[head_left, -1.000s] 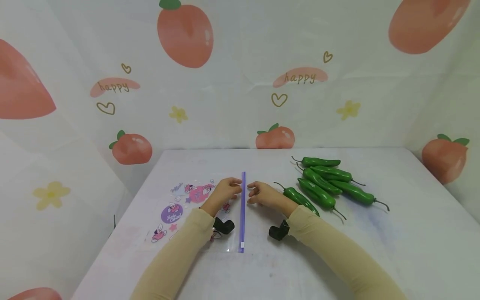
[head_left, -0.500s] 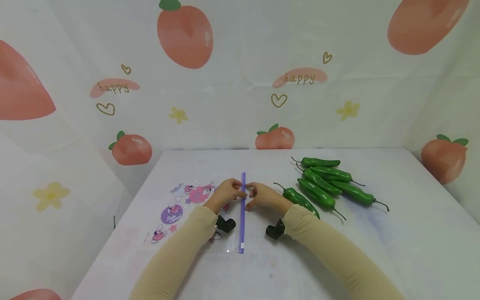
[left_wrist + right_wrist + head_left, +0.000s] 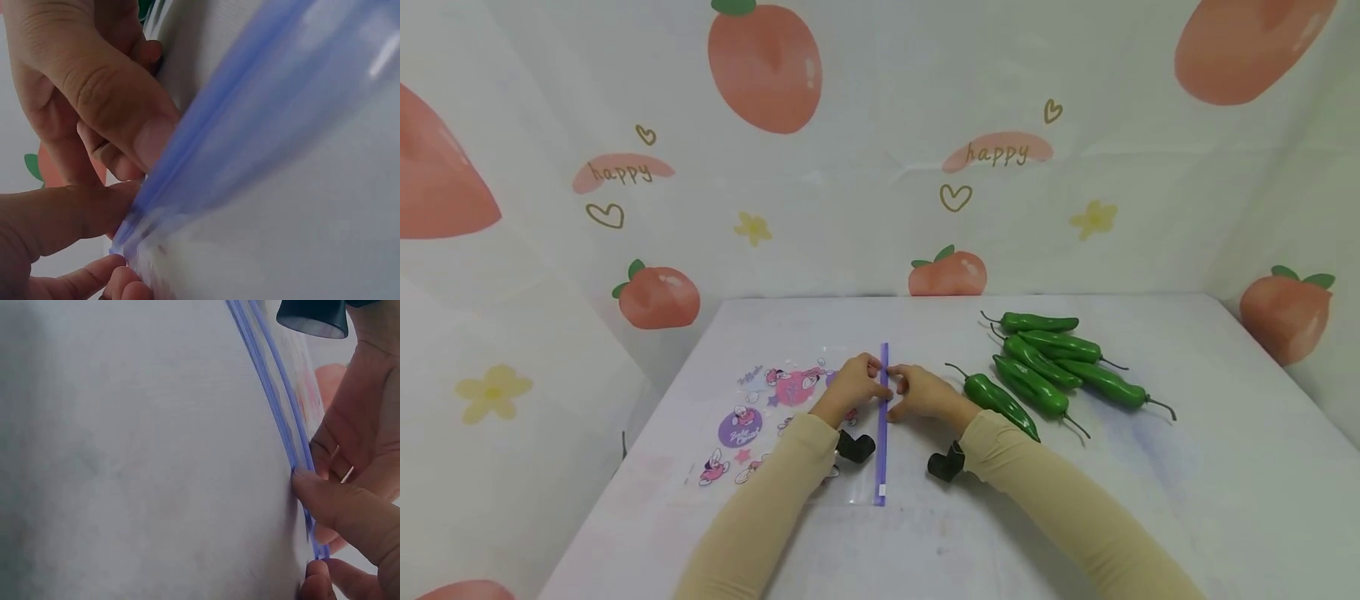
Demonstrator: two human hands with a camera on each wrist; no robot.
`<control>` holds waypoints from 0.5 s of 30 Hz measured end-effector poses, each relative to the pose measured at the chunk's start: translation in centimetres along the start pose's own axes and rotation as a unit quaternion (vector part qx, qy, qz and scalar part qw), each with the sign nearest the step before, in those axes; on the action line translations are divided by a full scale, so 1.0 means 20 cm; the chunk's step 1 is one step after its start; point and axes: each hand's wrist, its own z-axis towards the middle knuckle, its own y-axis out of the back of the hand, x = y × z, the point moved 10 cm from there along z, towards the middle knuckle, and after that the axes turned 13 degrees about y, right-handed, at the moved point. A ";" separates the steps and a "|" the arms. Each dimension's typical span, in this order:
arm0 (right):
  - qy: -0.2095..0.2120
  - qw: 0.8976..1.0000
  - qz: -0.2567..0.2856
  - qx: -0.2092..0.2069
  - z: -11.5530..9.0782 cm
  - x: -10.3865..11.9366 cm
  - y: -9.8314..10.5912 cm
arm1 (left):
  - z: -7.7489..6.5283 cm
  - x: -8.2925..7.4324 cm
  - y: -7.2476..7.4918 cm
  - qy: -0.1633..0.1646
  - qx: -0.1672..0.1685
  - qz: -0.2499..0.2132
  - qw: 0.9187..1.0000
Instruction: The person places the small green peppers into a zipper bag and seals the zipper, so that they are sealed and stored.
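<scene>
A clear zip bag [image 3: 741, 429] with pink and purple cartoon prints lies flat on the left of the table. Its purple zip strip [image 3: 883, 442] runs along the right side, with a white slider [image 3: 882, 490] at the near end. My left hand [image 3: 852, 390] pinches the strip near its far part, reaching over the bag. Opposite it, my right hand [image 3: 931, 393] pinches the same stretch from the right. In the right wrist view, two purple edges [image 3: 275, 394] stand slightly apart at the bag's mouth, and the right thumb [image 3: 312, 487] touches one of them.
Several green peppers [image 3: 1033, 387] lie at the back right of the table [image 3: 1000, 533], one [image 3: 1000, 404] close beside my right forearm. A white cloth [image 3: 850, 208] with printed peaches hangs behind the table and along its sides.
My hands have come together at the purple strip, the right one moving left, and their fingers now meet on it. The bag and peppers stay in place.
</scene>
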 end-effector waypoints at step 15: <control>-0.022 1.000 -0.007 -0.011 -0.01 -0.02 0.00 | 0.02 0.01 0.00 -0.029 0.051 -0.009 0.998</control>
